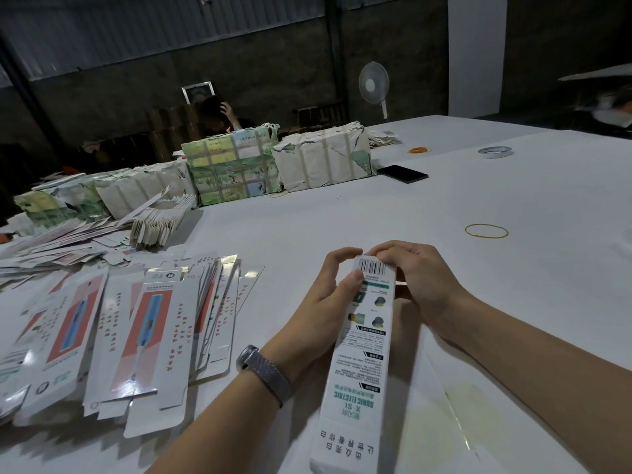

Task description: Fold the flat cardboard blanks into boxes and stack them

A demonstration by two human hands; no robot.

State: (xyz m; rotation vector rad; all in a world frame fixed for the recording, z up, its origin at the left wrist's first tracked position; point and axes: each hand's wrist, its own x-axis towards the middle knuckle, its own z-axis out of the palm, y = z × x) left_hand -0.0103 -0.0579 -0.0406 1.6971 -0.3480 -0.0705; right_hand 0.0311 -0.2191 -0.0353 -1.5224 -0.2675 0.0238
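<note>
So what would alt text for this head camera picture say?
Two hands, left hand and right hand, grip the far end of a long white box over a white table. Flat cardboard blanks lie spread at left, wrapped bundles behind.

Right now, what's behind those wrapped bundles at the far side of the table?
Behind the wrapped bundles a seated person shows from the shoulders up, one hand raised to the head. A standing fan is further right. The bundles hide the rest of the person and the floor.

The long white box (359, 340) near the middle reads "X-SL SONIC ELECTRIC", upside down, with a barcode at its far end.
</note>
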